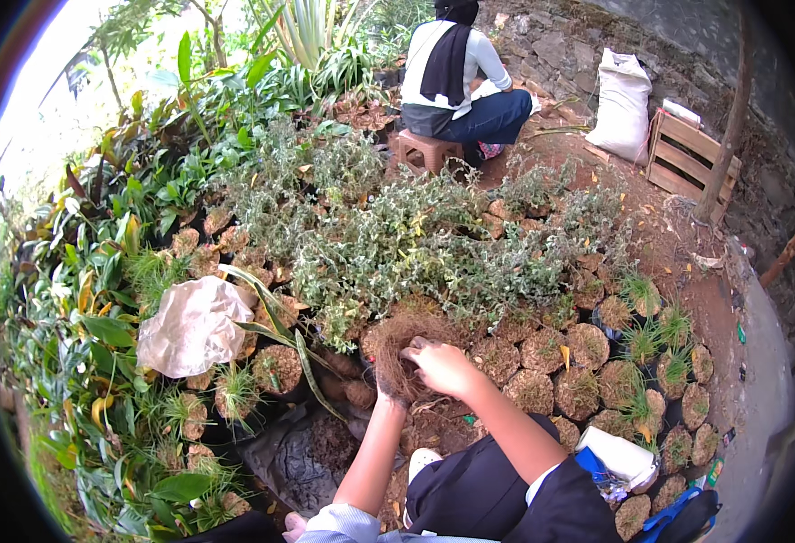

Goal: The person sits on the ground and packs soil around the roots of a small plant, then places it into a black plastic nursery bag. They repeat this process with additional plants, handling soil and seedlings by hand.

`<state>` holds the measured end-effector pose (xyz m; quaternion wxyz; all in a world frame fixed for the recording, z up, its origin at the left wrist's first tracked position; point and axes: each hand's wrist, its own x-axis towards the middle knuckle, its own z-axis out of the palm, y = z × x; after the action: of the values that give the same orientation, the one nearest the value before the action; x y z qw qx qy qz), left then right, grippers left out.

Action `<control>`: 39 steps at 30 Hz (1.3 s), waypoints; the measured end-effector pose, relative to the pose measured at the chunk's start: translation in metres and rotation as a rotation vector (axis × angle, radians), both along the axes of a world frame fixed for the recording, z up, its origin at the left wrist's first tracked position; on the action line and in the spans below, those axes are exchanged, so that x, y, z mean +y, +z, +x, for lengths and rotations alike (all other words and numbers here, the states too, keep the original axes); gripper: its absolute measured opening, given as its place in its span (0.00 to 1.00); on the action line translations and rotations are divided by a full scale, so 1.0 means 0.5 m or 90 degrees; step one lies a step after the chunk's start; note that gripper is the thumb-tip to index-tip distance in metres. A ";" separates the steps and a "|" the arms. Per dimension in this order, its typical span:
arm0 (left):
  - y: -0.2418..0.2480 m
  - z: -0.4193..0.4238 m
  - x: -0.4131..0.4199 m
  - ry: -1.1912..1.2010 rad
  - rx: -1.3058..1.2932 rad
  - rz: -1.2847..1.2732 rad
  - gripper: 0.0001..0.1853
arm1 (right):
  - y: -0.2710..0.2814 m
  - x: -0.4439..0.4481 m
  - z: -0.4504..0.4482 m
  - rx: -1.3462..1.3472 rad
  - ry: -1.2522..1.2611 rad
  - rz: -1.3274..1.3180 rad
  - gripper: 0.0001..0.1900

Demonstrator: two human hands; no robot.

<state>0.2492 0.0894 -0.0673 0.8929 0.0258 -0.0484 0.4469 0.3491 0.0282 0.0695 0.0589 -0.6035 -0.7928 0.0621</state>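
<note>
A loose clump of brown coir-like fibre (408, 343) is between my hands in front of my knees. My left hand (389, 381), dark with soil, cups the clump from the left and below, and its fingers are mostly hidden by the strands. From the right, my right hand (435, 361) grips the top of the same clump with bent fingers. Close to the left of my hands lie long, yellow-edged snake plant leaves (311, 370). Below them, a black plastic sheet (292, 468) carries a heap of dark soil (333, 441).
Potted plants with fibre-topped soil (577, 392) crowd both sides, and grey-green bushy plants (404, 237) stand ahead. A clear plastic bag (194, 329) lies left. Another person (438, 75) sits on a stool (426, 151). A white sack (621, 105) and wooden crate (686, 153) stand beyond.
</note>
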 end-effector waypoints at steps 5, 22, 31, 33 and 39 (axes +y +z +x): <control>0.008 -0.027 -0.004 -0.019 -0.008 -0.039 0.24 | 0.066 0.010 0.008 0.149 -0.044 -0.091 0.19; 0.122 -0.029 -0.047 -0.126 0.326 0.205 0.40 | 0.079 0.013 0.063 0.159 -0.103 0.057 0.31; 0.144 -0.033 -0.058 -0.141 0.282 0.125 0.39 | -0.053 0.067 0.120 0.591 -0.147 0.119 0.16; 0.157 -0.047 -0.068 -0.118 0.222 0.034 0.32 | -0.054 0.064 0.138 0.488 -0.240 0.044 0.16; 0.104 -0.061 -0.050 -0.100 0.189 -0.039 0.26 | 0.001 0.060 0.129 0.530 -0.255 -0.108 0.21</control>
<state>0.2185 0.0646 -0.0154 0.9228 0.0602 0.0959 0.3683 0.4139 0.0584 0.0699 0.3330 -0.6712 -0.5617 0.3508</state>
